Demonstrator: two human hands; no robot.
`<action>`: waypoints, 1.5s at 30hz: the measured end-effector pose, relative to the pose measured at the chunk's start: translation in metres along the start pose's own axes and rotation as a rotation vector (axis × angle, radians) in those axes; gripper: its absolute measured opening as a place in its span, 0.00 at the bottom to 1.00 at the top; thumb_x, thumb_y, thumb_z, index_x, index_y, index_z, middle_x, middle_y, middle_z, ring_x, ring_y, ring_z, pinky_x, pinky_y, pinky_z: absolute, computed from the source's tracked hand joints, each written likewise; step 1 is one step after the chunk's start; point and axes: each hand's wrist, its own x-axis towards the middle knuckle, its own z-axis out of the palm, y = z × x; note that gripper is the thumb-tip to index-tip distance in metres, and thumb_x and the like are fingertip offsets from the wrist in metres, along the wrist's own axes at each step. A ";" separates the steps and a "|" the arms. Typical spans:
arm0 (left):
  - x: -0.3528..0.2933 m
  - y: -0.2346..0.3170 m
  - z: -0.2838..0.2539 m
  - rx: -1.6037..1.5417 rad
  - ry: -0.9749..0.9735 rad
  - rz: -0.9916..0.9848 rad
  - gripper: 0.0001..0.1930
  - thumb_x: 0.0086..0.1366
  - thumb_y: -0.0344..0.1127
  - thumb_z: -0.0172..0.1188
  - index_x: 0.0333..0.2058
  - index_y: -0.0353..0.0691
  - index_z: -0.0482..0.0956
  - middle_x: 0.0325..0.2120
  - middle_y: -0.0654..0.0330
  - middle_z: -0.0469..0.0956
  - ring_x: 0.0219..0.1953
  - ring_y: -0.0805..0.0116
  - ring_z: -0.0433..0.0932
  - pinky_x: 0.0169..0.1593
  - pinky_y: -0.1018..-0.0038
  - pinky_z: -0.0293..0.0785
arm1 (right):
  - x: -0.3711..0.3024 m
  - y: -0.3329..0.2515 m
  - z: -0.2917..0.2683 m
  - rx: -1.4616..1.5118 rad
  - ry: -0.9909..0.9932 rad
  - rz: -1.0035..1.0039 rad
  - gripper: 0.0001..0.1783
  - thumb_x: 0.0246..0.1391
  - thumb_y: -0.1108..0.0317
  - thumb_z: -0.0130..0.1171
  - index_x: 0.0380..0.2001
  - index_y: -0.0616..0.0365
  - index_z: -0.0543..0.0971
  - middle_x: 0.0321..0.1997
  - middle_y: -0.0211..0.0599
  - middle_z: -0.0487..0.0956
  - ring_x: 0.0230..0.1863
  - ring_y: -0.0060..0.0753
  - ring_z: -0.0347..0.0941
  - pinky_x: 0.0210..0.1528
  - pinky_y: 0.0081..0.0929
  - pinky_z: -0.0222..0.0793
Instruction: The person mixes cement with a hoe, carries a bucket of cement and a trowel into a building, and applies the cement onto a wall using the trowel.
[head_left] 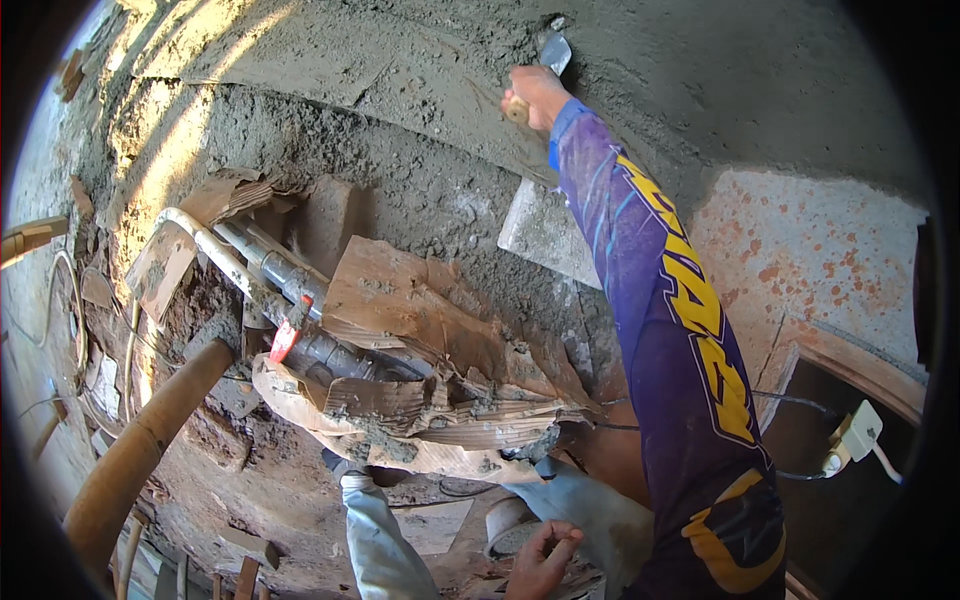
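- While the right hand [538, 95] wraps its fingers around the wooden handle of the trowel [555, 52], the blade lies at the wet grey mortar [430, 60] near the top of the view; a tilted edge could gouge it, and too hard a push could tear a patch loose.
- Beside the blade tip is a small dark pit [556, 22]; if the tip catches there, the rim could crumble.
- With the right arm at full reach, control of the blade could suffer, and the purple sleeve [650, 260] could smear the mortar if it sags; whether it touches now cannot be told.
- Low in the view, the left hand [545, 560] has its fingers curled near the knees; whether they pinch anything cannot be told. It seems to give no bracing, so a slip could upset balance.
- Falling lumps could foul the grey pipes [285, 270] and red valve lever [287, 340], since the torn cardboard [400, 300] covers them only partly.
- Wet splashes could reach the white electrical box [857, 435] at the right.
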 end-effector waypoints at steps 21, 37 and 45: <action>-0.013 -0.080 -0.067 0.743 0.157 0.178 0.13 0.65 0.41 0.59 0.33 0.35 0.77 0.21 0.67 0.76 0.23 0.80 0.71 0.31 0.78 0.67 | -0.133 0.111 -0.087 -0.884 0.384 -0.034 0.29 0.54 0.58 0.55 0.55 0.59 0.61 0.40 0.57 0.79 0.45 0.58 0.77 0.45 0.48 0.72; -0.351 -0.028 -0.153 2.148 0.169 0.281 0.27 0.65 0.56 0.51 0.61 0.58 0.65 0.67 0.58 0.54 0.70 0.46 0.47 0.62 0.36 0.53 | -0.706 0.207 -0.170 -0.466 0.050 0.038 0.28 0.42 0.60 0.63 0.49 0.54 0.72 0.43 0.54 0.78 0.45 0.59 0.74 0.45 0.44 0.71; -0.350 -0.046 -0.147 2.376 0.019 0.020 0.29 0.63 0.52 0.54 0.60 0.51 0.62 0.63 0.46 0.58 0.60 0.40 0.64 0.60 0.52 0.65 | -1.030 0.363 -0.117 -0.442 -0.039 0.534 0.25 0.43 0.66 0.57 0.49 0.48 0.69 0.42 0.50 0.78 0.46 0.57 0.74 0.44 0.52 0.69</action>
